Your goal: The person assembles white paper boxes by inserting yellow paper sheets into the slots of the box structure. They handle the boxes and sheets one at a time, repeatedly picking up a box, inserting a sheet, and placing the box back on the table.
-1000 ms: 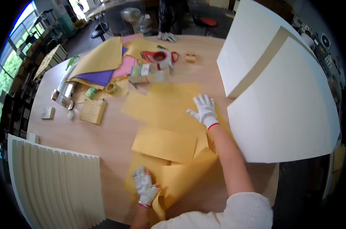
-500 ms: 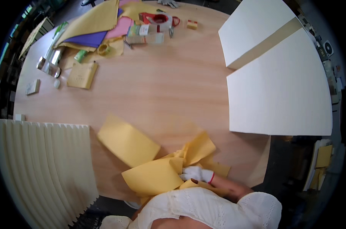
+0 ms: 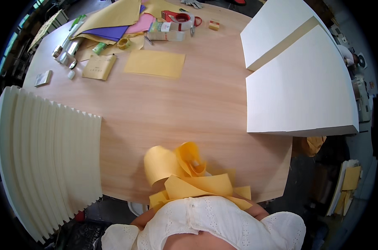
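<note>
A bundle of curled yellow paper sheets (image 3: 199, 185) is gathered against my front at the table's near edge, with one rolled, upright-standing sheet (image 3: 162, 163) at its left and a twisted yellow piece (image 3: 191, 158) beside that. Both my hands are hidden by this paper. Only parts of my upper arms show, low on either side of the bundle. What my fingers hold cannot be made out. A single flat yellow sheet (image 3: 154, 63) lies farther off on the table.
White pleated panels (image 3: 51, 154) stand at the left, large white blocks (image 3: 301, 85) at the right. Along the far left lie coloured sheets (image 3: 103, 33), a small tan box (image 3: 99, 66), a tape roll (image 3: 123, 43), clear bottles (image 3: 166, 36) and a red tape dispenser (image 3: 170, 16).
The loose yellow sheet left of the bundle is gone from there; a flat one now lies at the far middle. My white-gloved right hand, visible before, is now hidden. The bundle has changed shape.
</note>
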`<action>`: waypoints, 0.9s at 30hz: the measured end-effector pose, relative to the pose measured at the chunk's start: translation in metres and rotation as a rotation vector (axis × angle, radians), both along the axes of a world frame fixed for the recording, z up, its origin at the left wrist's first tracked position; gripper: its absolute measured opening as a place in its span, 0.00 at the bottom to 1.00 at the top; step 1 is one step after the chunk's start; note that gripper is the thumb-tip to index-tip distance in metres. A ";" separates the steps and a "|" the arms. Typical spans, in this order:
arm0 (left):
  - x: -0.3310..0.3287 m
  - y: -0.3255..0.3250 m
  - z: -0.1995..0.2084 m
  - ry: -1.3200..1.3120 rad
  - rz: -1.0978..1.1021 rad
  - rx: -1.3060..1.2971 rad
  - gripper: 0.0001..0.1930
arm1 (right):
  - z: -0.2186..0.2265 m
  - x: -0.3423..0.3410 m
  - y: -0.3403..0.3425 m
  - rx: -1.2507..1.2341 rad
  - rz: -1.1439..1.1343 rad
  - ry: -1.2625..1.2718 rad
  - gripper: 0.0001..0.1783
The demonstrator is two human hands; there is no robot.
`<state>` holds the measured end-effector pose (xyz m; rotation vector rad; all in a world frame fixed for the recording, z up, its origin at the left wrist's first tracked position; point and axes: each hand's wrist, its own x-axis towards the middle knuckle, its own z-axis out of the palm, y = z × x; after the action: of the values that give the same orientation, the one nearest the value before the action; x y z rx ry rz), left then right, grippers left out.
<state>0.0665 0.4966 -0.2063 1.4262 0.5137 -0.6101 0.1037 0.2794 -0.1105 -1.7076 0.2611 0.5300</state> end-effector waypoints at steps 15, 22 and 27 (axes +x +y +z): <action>0.429 0.077 0.097 -1.181 -0.058 1.430 0.32 | 0.000 0.106 -0.038 0.120 -0.526 -0.318 0.29; 0.373 0.121 0.047 -1.104 -0.618 1.304 0.37 | -0.051 0.106 -0.095 -0.639 -0.256 -0.467 0.26; 0.147 0.122 0.095 -0.679 -0.802 1.061 0.38 | -0.083 0.039 -0.134 -0.998 0.276 -0.522 0.29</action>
<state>0.2131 0.6189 -0.1116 2.7473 -0.4098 -0.4046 0.1430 0.1457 -0.1936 -2.8037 -0.1307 0.1048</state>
